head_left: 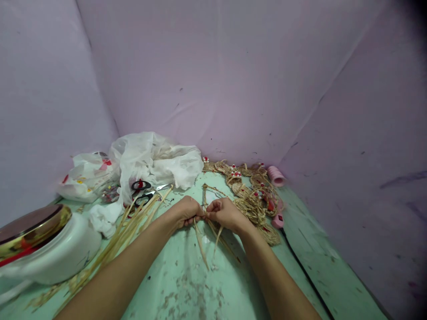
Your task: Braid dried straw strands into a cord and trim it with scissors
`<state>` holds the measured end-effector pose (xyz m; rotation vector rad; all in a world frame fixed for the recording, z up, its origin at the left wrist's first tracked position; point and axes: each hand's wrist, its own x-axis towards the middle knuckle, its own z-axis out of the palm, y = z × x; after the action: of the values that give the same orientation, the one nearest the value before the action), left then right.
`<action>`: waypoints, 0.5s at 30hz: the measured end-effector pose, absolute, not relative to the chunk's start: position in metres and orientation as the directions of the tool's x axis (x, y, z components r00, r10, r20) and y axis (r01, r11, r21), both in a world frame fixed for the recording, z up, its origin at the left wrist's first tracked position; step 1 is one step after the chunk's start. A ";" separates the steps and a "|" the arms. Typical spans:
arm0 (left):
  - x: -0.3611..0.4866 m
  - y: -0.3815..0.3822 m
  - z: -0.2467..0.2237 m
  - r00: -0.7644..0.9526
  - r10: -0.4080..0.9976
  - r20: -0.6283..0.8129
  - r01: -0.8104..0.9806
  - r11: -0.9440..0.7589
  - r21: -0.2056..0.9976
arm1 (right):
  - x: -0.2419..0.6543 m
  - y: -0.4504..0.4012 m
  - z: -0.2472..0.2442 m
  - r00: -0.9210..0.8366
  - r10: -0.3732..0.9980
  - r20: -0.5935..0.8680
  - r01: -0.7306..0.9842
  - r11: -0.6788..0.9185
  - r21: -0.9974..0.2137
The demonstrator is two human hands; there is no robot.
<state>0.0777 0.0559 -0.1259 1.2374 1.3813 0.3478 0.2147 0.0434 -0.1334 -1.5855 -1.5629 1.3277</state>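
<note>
My left hand (188, 212) and my right hand (227, 214) meet over the middle of the green table, fingers pinched close together. Between them they grip straw strands (200, 246), whose loose ends hang toward me below both hands. Beyond my fingertips a thin twisted straw braid (213, 189) bends in an angular loop on the tabletop. The exact spot where the strands cross is hidden by my fingers. Just right of my right hand lies a pile of braided straw pieces (250, 209), some with red and white beads.
Left of my hands lie long straw stalks (133, 226) and black-handled scissors (145, 193). Behind them sit white plastic bags (156, 160). A white container (70, 251) with a round gold-rimmed tin (36, 226) stands at left. A pink spool (276, 176) and a black cord (305, 271) are at right.
</note>
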 end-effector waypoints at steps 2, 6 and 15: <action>0.078 0.054 -0.124 0.277 0.838 -0.469 0.447 0.320 0.835 | 0.215 0.043 -0.133 -0.176 0.948 -0.265 0.454 -0.160 -0.876; 0.078 0.052 -0.123 0.277 0.878 -0.389 0.429 0.250 0.868 | 0.215 0.043 -0.134 -0.198 0.932 -0.303 0.468 -0.182 -0.865; 0.087 0.051 -0.132 0.178 0.921 -0.347 0.348 0.271 0.897 | 0.239 0.042 -0.115 -0.134 0.938 -0.320 0.759 -0.110 -0.642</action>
<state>0.0869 0.0510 -0.1323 1.2895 1.3870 0.6266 0.2391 0.0415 -0.1151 -1.8889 -1.9157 1.0811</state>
